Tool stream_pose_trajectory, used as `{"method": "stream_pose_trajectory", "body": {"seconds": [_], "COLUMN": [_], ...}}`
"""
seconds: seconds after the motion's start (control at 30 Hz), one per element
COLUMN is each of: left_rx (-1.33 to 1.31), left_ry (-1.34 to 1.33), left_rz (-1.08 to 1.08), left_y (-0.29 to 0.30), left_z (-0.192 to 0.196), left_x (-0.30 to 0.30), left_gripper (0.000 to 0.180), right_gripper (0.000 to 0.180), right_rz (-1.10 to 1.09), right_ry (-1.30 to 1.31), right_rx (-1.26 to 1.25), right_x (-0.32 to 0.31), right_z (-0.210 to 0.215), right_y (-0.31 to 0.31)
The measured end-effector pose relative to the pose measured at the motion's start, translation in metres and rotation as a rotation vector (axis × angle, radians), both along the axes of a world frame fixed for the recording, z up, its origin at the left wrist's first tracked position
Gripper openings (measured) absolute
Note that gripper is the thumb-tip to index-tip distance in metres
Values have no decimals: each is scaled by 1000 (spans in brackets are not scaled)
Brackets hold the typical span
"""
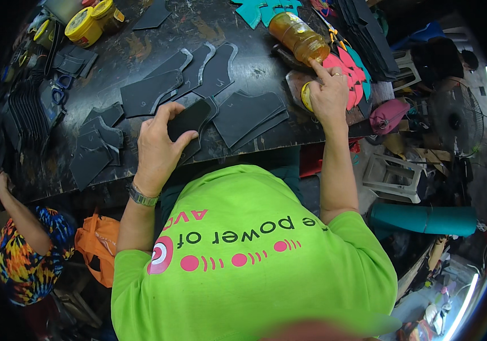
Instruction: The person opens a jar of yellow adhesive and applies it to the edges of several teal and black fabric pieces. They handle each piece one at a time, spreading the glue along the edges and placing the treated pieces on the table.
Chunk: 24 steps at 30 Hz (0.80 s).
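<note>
Your left hand grips a flat black cut leather piece at frame centre on the dark counter. Your right hand, fingers loose and grasping nothing, points at a tipped amber plastic bottle of amber liquid, upper right.

Between the left hand and the right hand, the dark counter was covered with flat black cut pieces that lay low and blocked nothing above them. An amber bottle lay tilted just beyond the right hand, with pink and teal cutouts and a stack of dark sheets crowding that corner. Yellow-lidded tins and stacked black pieces hemmed the far left, while bare counter stayed open near the top middle.
</note>
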State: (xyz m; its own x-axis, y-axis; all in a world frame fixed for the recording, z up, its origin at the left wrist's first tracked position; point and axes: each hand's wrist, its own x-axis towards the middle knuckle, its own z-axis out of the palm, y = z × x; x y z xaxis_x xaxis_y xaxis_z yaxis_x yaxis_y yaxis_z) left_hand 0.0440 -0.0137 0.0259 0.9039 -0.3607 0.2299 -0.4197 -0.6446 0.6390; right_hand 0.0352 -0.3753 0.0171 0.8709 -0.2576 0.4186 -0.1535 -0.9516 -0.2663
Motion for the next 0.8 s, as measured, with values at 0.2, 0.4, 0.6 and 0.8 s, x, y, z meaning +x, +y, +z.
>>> {"method": "stream_pose_trajectory", "body": {"seconds": [0.2, 0.4, 0.6, 0.8], "left_rx": [-399, -593, -626, -600], "left_ry": [305, 642, 796, 781], "left_rz": [-27, -238, -321, -357], "left_y": [-2, -19, -33, -33], "left_z": [15, 26, 28, 24], "left_x": [10, 14, 7, 2], "left_gripper": [31, 28, 27, 25], "right_gripper": [32, 42, 48, 41], "right_rz": [82, 519, 701, 709], "right_ry": [-87, -142, -173, -91], "right_rx": [125, 809, 804, 779], "right_x": [-13, -41, -33, -29], "right_z": [23, 49, 44, 39], "right_y": [20, 82, 110, 114]}}
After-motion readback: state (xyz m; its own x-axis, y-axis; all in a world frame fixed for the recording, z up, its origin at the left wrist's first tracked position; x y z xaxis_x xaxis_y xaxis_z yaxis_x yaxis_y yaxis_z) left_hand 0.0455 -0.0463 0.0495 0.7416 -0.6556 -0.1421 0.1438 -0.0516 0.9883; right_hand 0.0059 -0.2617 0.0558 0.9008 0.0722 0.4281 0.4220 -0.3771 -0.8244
